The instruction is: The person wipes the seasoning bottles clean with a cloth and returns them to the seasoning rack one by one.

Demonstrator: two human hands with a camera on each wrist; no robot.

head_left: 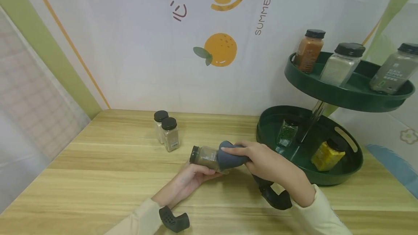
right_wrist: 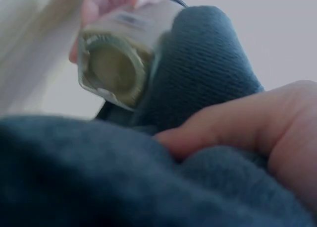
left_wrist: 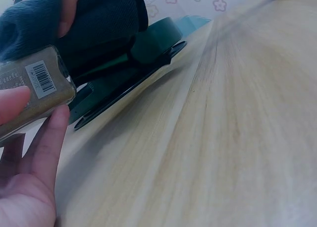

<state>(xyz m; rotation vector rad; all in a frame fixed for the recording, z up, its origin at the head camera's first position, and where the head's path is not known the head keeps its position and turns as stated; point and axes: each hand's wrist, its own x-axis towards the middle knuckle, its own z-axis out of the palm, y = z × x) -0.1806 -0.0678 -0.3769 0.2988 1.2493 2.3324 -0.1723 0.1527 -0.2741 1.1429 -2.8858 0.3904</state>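
My left hand grips a glass spice jar with a black lid, tipped onto its side above the table. Brownish powder fills part of it, and a barcode label shows on one face in the left wrist view. A dark blue cloth is bunched in my right hand, which pinches it between thumb and fingers. The cloth lies against the jar's side near its base. In the right wrist view the jar's round-ringed bottom faces the camera, beside the cloth.
Two black-lidded jars stand together behind my left hand. At right rises a two-tier green rack, three jars on its upper tray. Its lower tray holds a jar of green flakes and a yellow one. A printed curtain hangs behind.
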